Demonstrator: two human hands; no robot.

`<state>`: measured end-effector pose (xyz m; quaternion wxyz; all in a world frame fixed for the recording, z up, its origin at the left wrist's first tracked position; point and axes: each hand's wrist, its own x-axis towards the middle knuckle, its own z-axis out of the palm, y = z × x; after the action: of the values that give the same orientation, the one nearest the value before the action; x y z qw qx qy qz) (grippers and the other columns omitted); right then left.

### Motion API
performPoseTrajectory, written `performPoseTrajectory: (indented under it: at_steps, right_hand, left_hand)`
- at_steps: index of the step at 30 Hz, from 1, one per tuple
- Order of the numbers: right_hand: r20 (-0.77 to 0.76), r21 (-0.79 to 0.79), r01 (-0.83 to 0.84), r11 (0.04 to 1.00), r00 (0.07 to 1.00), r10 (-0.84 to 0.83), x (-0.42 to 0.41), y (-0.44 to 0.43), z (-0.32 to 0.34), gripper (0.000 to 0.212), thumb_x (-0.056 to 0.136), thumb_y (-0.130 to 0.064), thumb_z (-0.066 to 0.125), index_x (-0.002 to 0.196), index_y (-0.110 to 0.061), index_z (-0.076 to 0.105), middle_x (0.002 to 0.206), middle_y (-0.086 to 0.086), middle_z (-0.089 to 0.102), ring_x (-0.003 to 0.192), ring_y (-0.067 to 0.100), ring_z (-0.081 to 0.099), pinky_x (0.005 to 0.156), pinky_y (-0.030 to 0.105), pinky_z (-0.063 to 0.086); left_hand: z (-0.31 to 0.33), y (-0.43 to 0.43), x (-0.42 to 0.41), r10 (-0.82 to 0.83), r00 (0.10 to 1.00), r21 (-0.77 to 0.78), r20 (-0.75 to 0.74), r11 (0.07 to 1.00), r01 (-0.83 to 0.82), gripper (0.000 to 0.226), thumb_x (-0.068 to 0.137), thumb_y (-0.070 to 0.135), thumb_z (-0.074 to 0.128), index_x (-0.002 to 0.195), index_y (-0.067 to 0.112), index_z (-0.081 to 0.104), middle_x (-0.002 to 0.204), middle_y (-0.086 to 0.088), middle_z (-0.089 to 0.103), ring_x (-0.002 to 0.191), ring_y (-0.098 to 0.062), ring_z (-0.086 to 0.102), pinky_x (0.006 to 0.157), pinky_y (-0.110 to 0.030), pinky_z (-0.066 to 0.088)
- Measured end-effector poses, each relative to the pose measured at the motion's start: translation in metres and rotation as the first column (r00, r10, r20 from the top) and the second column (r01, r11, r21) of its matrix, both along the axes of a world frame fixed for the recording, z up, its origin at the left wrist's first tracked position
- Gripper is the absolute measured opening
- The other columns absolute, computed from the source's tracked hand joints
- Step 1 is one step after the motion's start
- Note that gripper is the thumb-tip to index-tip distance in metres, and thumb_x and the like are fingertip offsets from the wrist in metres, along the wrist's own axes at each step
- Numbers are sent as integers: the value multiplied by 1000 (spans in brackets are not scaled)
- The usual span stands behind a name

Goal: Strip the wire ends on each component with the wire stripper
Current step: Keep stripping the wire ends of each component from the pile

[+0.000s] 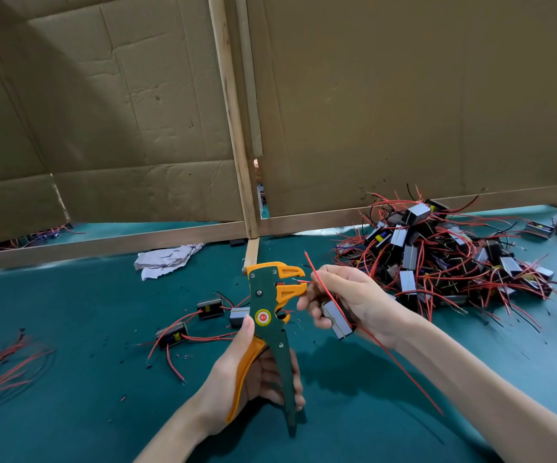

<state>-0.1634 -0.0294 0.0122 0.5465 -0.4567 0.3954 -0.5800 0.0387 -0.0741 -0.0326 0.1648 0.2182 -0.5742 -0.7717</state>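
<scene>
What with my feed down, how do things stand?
Left hand grips wire stripper. Right hand holds component, red wire fed into jaws. Nothing blocking.

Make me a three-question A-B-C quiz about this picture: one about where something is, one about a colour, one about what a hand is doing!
1. Where is the big pile of components?
A) on the person's left
B) on the person's right
C) in a bucket

2. What colours is the wire stripper?
A) green and orange
B) blue and white
C) all black

3. What is the right hand doing?
A) hanging empty
B) making a fist
C) holding a component and its red wire

Answers: 1 B, it lies to the stripper's right; 2 A, green body, orange jaws and handle; 3 C, it grips the component and pinches the wire at the jaws.
</scene>
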Motion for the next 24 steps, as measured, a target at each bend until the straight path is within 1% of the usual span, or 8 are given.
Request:
performPoseTrajectory:
  at_steps: [8,11,14,18,20,22,23,24]
  right_hand:
    - [41,20,12,1000,999,-13,1,0,-1,20,103,-12,41,83,-9,43,72,19,67,52,18,54,44,24,42]
    - [37,26,20,999,999,-21,0,-1,-1,18,104,-11,40,86,-9,42,72,19,67,51,18,54,44,24,42]
    - [32,25,23,999,999,-24,1,0,0,17,104,-11,40,87,-9,41,71,19,67,51,18,54,44,24,42]
    - [25,18,28,999,999,-28,1,0,1,17,103,-11,39,87,-9,42,70,18,67,51,17,54,43,23,41]
    - [23,21,30,999,999,-30,1,0,2,17,103,-11,39,87,-8,42,69,18,66,50,18,53,43,23,41]
    - [28,21,29,999,999,-30,2,0,2,19,103,-11,40,85,-9,41,69,18,66,51,18,52,44,24,41]
    - [35,22,29,999,999,-30,2,0,2,20,103,-11,40,83,-10,40,70,18,66,51,19,52,44,24,41]
    - [39,24,31,999,999,-32,2,0,2,20,103,-11,39,83,-11,40,70,18,65,52,19,52,44,24,41]
  left_hand:
    - [1,2,0,18,1000,-22,23,1000,-18,83,76,71,24,84,-1,64,78,-24,62,70,-36,65,68,-38,52]
    - [0,2,0,32,999,-31,29,999,-31,83,75,72,25,82,0,65,77,-24,62,69,-36,65,67,-38,52]
    - [-2,1,0,55,998,-61,39,997,-52,84,71,78,30,78,3,67,75,-23,61,65,-35,63,67,-38,52]
    - [-6,1,0,112,992,-114,57,988,-105,87,66,86,33,72,6,65,68,-21,59,59,-32,60,60,-36,51]
    - [-10,4,-4,203,978,-132,52,972,-195,87,62,91,36,65,9,63,61,-17,55,50,-28,55,52,-32,47]
    - [-14,6,-7,291,956,-122,44,951,-284,84,55,94,40,57,13,59,56,-10,48,43,-22,45,45,-28,40]
    - [-15,7,-8,298,954,-110,41,950,-292,83,55,94,40,57,13,59,56,-8,47,43,-21,44,45,-27,39]
    - [-13,7,-9,281,959,-96,29,956,-277,81,56,91,40,59,13,61,58,-10,50,45,-23,48,47,-28,42]
